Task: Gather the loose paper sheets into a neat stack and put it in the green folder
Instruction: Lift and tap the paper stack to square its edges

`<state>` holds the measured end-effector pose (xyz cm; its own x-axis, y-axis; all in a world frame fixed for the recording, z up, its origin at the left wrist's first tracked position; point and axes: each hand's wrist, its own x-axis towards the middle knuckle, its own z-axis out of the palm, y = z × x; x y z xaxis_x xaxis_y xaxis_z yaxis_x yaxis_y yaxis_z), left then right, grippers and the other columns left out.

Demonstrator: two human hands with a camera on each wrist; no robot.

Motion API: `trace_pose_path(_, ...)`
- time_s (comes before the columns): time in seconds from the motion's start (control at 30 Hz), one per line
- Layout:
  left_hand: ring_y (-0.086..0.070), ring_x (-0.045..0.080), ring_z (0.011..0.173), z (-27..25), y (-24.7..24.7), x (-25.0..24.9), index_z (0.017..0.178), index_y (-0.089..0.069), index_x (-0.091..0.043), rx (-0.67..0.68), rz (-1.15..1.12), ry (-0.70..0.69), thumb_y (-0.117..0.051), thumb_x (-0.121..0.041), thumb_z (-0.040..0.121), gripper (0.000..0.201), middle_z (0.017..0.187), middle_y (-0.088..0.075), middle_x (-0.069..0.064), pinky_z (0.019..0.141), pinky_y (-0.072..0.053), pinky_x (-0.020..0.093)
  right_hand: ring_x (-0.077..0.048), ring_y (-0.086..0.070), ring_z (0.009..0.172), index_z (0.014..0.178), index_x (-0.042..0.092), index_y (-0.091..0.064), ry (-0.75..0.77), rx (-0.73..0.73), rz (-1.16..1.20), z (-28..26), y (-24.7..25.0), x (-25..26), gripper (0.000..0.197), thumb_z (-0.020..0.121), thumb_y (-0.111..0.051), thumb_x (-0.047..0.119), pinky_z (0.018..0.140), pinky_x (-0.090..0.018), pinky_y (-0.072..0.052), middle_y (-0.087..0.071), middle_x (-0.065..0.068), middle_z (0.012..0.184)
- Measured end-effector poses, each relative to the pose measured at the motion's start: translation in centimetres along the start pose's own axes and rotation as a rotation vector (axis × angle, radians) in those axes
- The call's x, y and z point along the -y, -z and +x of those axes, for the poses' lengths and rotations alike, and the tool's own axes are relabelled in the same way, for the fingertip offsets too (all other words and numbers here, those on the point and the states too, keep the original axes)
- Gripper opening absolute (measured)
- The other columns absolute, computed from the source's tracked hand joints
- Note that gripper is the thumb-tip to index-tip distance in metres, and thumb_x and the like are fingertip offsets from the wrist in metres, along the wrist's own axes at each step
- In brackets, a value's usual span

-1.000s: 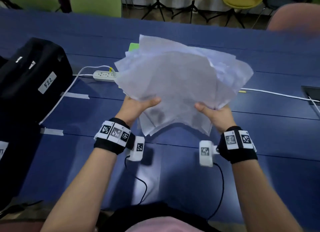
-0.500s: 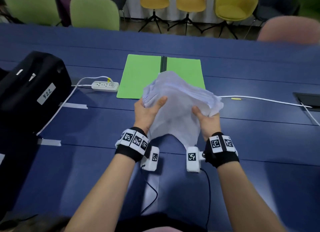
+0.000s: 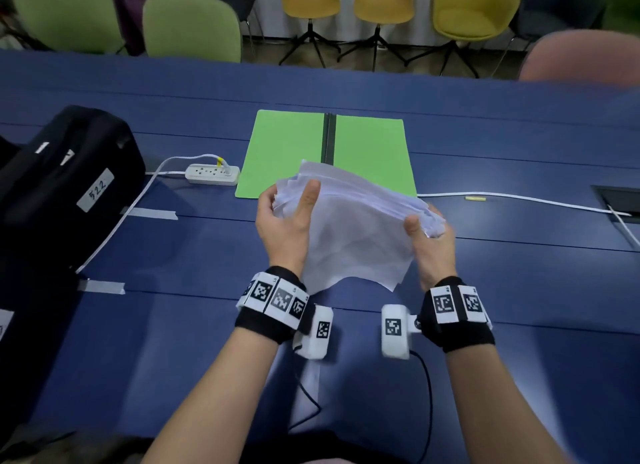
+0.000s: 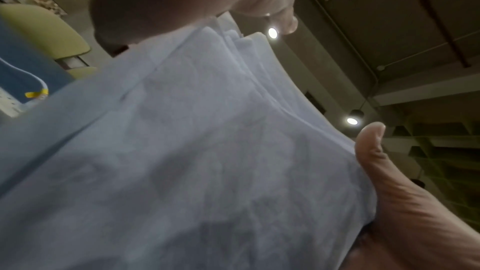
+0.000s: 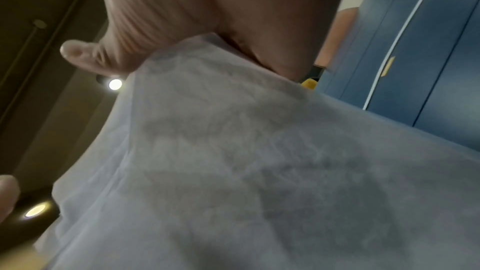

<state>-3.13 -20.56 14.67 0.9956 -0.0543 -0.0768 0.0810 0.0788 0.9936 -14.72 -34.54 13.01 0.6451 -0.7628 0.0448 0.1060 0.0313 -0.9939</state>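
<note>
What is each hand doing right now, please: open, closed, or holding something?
Left hand: closed on the left edge of the paper sheets.
Right hand: closed on the right edge of the same sheets.

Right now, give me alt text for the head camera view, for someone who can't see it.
Two hands, left hand and right hand, hold an uneven bundle of white paper sheets above a blue table. An open green folder lies flat just beyond, with a white power strip to its left.
</note>
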Motion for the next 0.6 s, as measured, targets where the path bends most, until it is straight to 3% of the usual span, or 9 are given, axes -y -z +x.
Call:
trace_pose_path(0.1, -0.048, -0.012, 0.078, 0.0, -0.8, -0.3, 0.099, -0.054, -0.020, -0.059, -0.003, 0.031, -0.076, -0.046, 0.071, 0.045, 0.085, -0.048, -0.025, 0.065, -0.038, 0.004, -0.014, -0.042, 0.063, 0.069, 0.026, -0.058, -0.016, -0.167, 0.047, -0.1, -0.5, -0.1, 0.054, 0.055, -0.068, 0.077, 0.062, -0.028, -0.035, -0.049, 0.005, 0.065)
trace_pose_path(0.2, -0.048, -0.005, 0.065, -0.3, -1.3, -0.4, 0.085, -0.056, -0.016, -0.089, 0.011, 0.037, -0.077, -0.057, 0.063, 0.051, 0.074, -0.048, -0.019, 0.058, -0.038, 0.002, -0.008, -0.029, 0.054, 0.053, 0.026, -0.047, -0.006, -0.278, 0.100, 0.0, -0.7, -0.3, 0.039, 0.071, -0.063, 0.057, 0.055, -0.026, -0.024, -0.035, 0.017, 0.053)
trace_pose_path(0.3, -0.048, 0.006, 0.065, -0.3, -1.5, -0.6, 0.077, -0.055, -0.018, -0.082, 0.053, 0.079, -0.071, -0.072, 0.048, 0.063, 0.071, -0.049, -0.014, 0.062, -0.037, 0.014, -0.008, -0.027, 0.052, 0.055, 0.023, -0.045, 0.036, -0.339, 0.119, 0.1, -0.5, -0.3, 0.035, 0.070, -0.064, 0.048, 0.052, -0.025, -0.024, -0.033, 0.016, 0.049)
trace_pose_path(0.4, -0.047, 0.017, 0.072, -0.1, -1.7, -0.7, 0.080, -0.056, -0.016, -0.066, 0.070, 0.092, -0.070, -0.074, 0.049, 0.068, 0.072, -0.050, -0.007, 0.071, -0.039, 0.022, -0.012, -0.025, 0.054, 0.055, 0.022, -0.045, 0.024, -0.372, 0.102, 0.5, 0.0, -0.2, 0.034, 0.072, -0.064, 0.045, 0.052, -0.026, -0.023, -0.032, 0.011, 0.052)
trace_pose_path(0.5, -0.051, 0.020, 0.084, -0.7, -2.3, -1.1, 0.102, -0.061, -0.008, -0.036, 0.102, 0.074, -0.070, -0.075, 0.049, 0.085, 0.089, -0.056, 0.002, 0.078, -0.041, 0.023, -0.015, -0.041, 0.065, 0.066, 0.023, -0.054, 0.032, -0.351, 0.111, 0.8, 0.0, -0.2, 0.025, 0.075, -0.065, 0.043, 0.065, -0.026, -0.035, -0.046, 0.006, 0.065)
trace_pose_path(0.57, -0.058, 0.023, 0.100, -0.9, -2.9, -1.3, 0.104, -0.061, -0.010, -0.031, 0.126, 0.107, -0.068, -0.079, 0.047, 0.090, 0.106, -0.062, 0.004, 0.084, -0.047, 0.029, -0.007, -0.052, 0.070, 0.076, 0.023, -0.059, 0.056, -0.345, 0.120, 0.8, -0.2, -0.2, 0.018, 0.077, -0.067, 0.038, 0.073, -0.017, -0.042, -0.058, 0.012, 0.070)
trace_pose_path(0.6, -0.059, 0.026, 0.102, -0.8, -3.3, -1.5, 0.100, -0.060, -0.009, -0.035, 0.142, 0.121, -0.067, -0.081, 0.045, 0.091, 0.108, -0.064, 0.007, 0.083, -0.049, 0.033, -0.003, -0.054, 0.067, 0.078, 0.023, -0.060, 0.063, -0.348, 0.130, 0.8, -0.2, -0.2, 0.016, 0.076, -0.068, 0.036, 0.071, -0.012, -0.043, -0.059, 0.015, 0.068)
